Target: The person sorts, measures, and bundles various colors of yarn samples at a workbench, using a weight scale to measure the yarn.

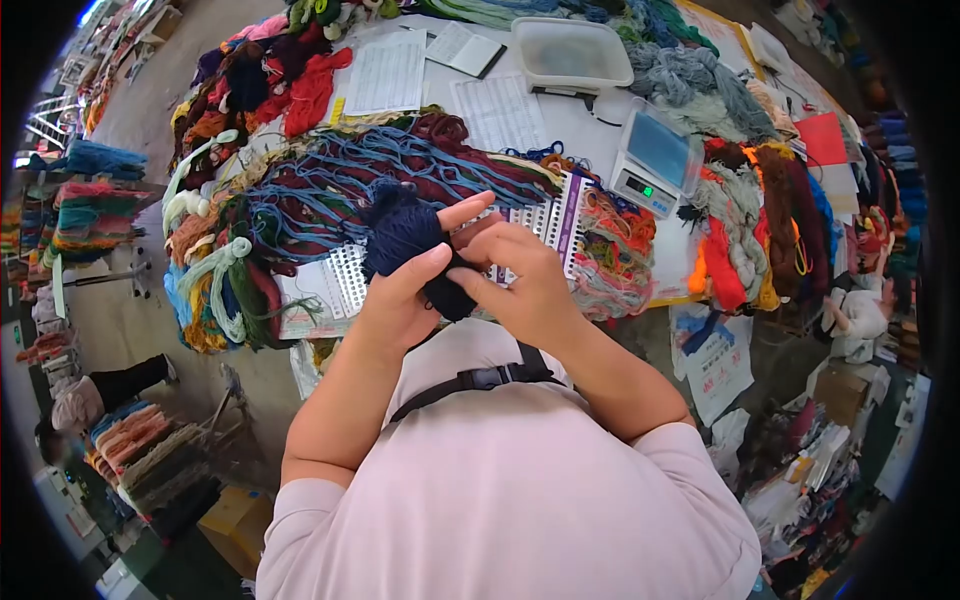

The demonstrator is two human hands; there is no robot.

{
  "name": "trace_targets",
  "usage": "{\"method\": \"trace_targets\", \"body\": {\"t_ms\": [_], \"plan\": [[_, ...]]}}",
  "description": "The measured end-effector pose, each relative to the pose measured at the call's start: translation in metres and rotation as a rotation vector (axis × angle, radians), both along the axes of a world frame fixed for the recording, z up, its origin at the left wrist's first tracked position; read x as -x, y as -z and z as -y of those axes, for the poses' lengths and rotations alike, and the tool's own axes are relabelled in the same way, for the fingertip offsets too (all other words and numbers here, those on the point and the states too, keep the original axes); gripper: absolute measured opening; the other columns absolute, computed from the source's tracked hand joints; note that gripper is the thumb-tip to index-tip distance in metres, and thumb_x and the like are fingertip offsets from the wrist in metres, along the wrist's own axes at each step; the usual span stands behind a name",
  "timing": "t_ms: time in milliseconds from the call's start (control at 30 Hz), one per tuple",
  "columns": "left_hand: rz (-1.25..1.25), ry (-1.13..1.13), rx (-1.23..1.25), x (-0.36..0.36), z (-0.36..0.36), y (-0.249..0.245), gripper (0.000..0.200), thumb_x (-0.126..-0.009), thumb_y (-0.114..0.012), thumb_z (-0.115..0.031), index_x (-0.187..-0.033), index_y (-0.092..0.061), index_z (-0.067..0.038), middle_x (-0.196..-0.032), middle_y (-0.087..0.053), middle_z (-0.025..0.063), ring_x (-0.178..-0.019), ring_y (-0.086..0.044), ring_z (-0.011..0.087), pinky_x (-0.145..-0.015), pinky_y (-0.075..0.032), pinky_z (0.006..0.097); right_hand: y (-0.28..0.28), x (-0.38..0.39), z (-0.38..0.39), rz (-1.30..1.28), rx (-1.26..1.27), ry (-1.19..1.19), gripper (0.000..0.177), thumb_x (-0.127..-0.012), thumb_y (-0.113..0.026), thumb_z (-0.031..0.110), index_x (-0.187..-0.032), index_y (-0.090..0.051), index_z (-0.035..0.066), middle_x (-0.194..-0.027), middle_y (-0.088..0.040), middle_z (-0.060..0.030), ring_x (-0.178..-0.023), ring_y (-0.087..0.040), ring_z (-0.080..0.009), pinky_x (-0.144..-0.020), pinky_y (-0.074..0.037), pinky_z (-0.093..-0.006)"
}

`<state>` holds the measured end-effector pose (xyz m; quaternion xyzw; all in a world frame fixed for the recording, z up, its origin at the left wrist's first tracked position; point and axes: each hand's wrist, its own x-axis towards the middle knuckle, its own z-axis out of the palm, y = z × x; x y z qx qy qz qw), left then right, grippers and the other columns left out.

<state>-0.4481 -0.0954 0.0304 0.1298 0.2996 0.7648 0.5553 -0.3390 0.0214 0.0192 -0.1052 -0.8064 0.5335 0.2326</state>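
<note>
A dark navy bundle of yarn [405,238] is held up in front of my chest, above the near edge of the table. My left hand [405,290] is wrapped round its lower side, thumb across the front and fingers behind. My right hand [515,270] is at the bundle's right side, with thumb and fingers pinched against the dark yarn. What exactly the right fingertips grip is partly hidden. Just beyond the hands lies a long heap of blue and maroon yarn [330,180], on white sheets with rows of holes [350,280].
A digital scale [655,160] with a lit green display stands at the right. Behind are a translucent plastic tub [572,55], printed papers [388,72] and a notebook [465,50]. Coloured skeins [765,225] hang over the table's edges. Other people [860,310] are at both sides.
</note>
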Motion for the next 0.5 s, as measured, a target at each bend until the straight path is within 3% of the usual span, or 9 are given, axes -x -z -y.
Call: {"method": "trace_targets", "body": {"t_ms": [67,133,167,233,267,333,500], "plan": [[0.04,-0.022,-0.02,-0.001,0.004,-0.001,0.059,-0.087,-0.058,-0.019,-0.138,-0.04,0.005,-0.136,-0.048,0.0138,-0.125,-0.047,0.0228,-0.102,-0.04,0.0371,-0.008,-0.002,0.001,0.006,0.059,-0.006,0.016,-0.075,-0.073,0.004,-0.088,-0.065,-0.001,-0.088,-0.063,-0.0102,-0.075,-0.06,-0.0191,-0.069,-0.047,-0.0284],[-0.018,-0.054,-0.016,0.001,0.008,0.0,0.056,-0.085,-0.059,-0.016,-0.135,-0.044,0.005,-0.135,-0.049,0.0157,-0.126,-0.046,0.0234,-0.102,-0.04,0.0378,-0.012,-0.005,0.003,0.075,0.301,-0.064,0.013,-0.078,-0.071,0.004,-0.088,-0.065,-0.002,-0.085,-0.064,-0.009,-0.076,-0.059,-0.0156,-0.067,-0.047,-0.028],[-0.011,-0.068,0.011,0.001,0.009,0.0,0.054,-0.081,-0.063,-0.01,-0.131,-0.048,0.004,-0.127,-0.054,0.0135,-0.119,-0.051,0.0216,-0.099,-0.042,0.0357,-0.012,-0.006,0.005,0.079,0.315,-0.008,0.01,-0.081,-0.07,0.006,-0.088,-0.068,-0.001,-0.077,-0.064,-0.0062,-0.069,-0.059,-0.011,-0.062,-0.046,-0.0262],[-0.176,-0.097,0.084,0.007,0.016,0.004,0.055,-0.077,-0.067,-0.005,-0.129,-0.051,0.003,-0.116,-0.059,0.0093,-0.109,-0.056,0.0183,-0.096,-0.043,0.0324,-0.024,-0.009,0.003,0.31,0.594,0.011,0.01,-0.083,-0.068,0.007,-0.088,-0.067,-0.002,-0.075,-0.064,-0.0032,-0.067,-0.058,-0.0074,-0.061,-0.046,-0.0251],[-0.204,-0.132,0.117,0.005,0.017,0.0,0.056,-0.074,-0.067,-0.001,-0.127,-0.053,0.003,-0.11,-0.061,0.0067,-0.101,-0.058,0.0154,-0.091,-0.045,0.0296,-0.025,-0.008,0.004,0.283,0.584,0.002,0.01,-0.085,-0.067,0.007,-0.087,-0.066,-0.002,-0.076,-0.062,-0.0015,-0.066,-0.054,-0.0044,-0.06,-0.043,-0.0217],[-0.207,-0.128,0.101,0.008,0.019,-0.004,0.056,-0.073,-0.066,0.0,-0.127,-0.053,0.003,-0.109,-0.061,0.0066,-0.1,-0.058,0.015,-0.09,-0.046,0.0292,-0.014,-0.006,0.003,0.174,0.581,-0.037,0.009,-0.086,-0.066,0.007,-0.087,-0.064,-0.001,-0.072,-0.059,0.0003,-0.065,-0.05,-0.0031,-0.057,-0.039,-0.0186],[-0.2,-0.148,0.161,0.013,0.02,-0.012,0.058,-0.072,-0.063,0.003,-0.129,-0.051,0.004,-0.095,-0.061,0.0044,-0.09,-0.06,0.0137,-0.084,-0.048,0.0277,-0.008,-0.002,0.001,0.072,0.708,-0.12,0.006,-0.09,-0.061,0.006,-0.093,-0.062,0.001,-0.077,-0.055,0.0036,-0.065,-0.045,-0.002,-0.055,-0.034,-0.0184]]}}
